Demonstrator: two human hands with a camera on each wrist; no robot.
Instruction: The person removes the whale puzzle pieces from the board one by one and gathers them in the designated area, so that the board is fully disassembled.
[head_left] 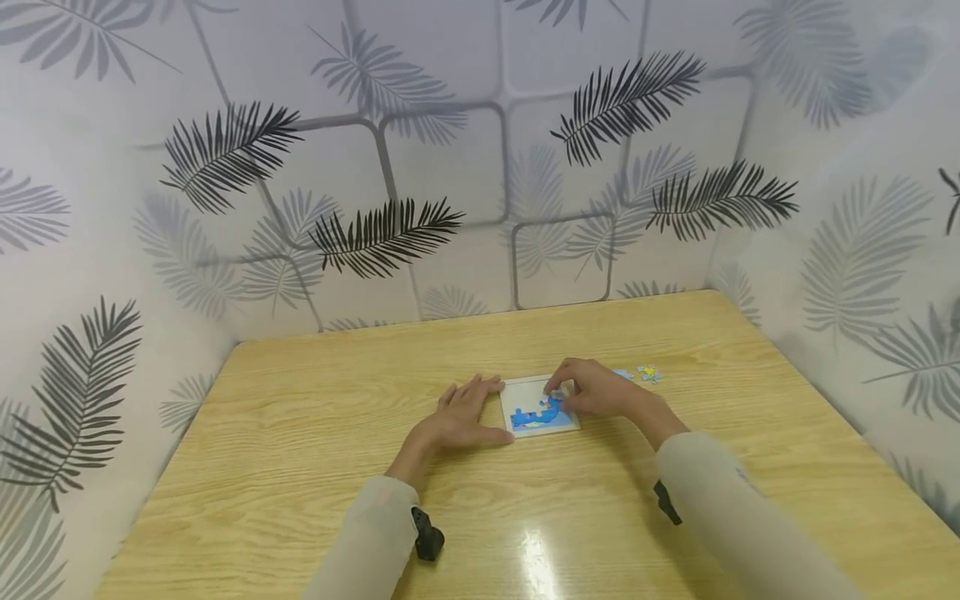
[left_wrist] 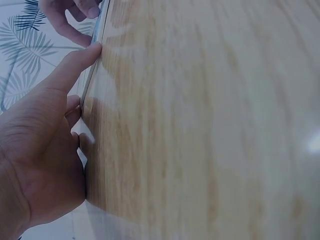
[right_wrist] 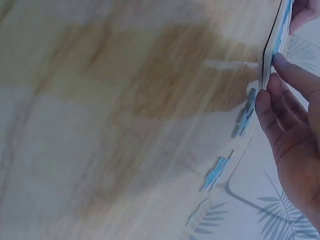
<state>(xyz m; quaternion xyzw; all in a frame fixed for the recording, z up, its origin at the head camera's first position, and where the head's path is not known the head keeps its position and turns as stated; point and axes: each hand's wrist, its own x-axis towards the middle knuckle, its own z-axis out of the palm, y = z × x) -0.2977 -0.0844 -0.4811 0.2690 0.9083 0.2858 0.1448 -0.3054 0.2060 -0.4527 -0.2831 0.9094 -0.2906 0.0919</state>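
Your left hand lies flat on the wooden worktop, fingers straight and relaxed, with the thumb stretched along the near left corner of the small white puzzle tray. In the left wrist view your thumb tip touches the tray's thin edge.

Your right hand rests over the far right part of the tray, fingertips curled down and pinching a small pale puzzle piece just above the blue picture already laid in the tray. The right wrist view shows your fingertips against the tray's edge.

The tray sits near the middle of the worktop, slightly towards the far side, between your two hands. A few loose pieces lie on the worktop just right of your right hand; the right wrist view shows them in a row beside the tray.
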